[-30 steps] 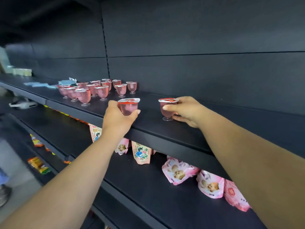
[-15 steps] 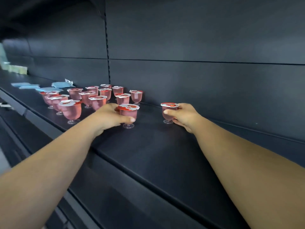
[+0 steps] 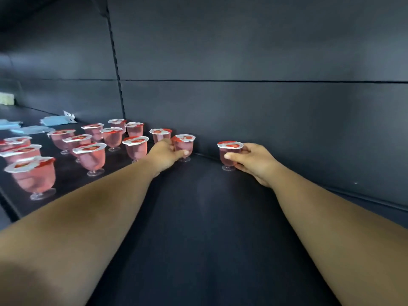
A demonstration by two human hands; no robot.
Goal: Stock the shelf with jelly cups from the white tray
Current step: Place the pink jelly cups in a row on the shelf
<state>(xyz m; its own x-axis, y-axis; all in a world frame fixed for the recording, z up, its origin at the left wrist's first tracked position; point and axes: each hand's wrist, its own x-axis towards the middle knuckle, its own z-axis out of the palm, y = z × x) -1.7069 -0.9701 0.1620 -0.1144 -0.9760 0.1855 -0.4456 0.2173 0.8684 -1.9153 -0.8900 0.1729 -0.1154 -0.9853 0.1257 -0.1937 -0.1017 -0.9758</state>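
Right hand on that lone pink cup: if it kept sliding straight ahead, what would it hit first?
Probably the dark back panel. The right hand, gripping the footed pink jelly cup, points toward it with nothing visible between; depth is unclear.

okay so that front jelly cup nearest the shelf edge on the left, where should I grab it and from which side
Grip the front jelly cup round its pink bowl, under the overhanging foil lid and above the narrow foot, coming from the open shelf edge. It stands upright with other cups close behind.
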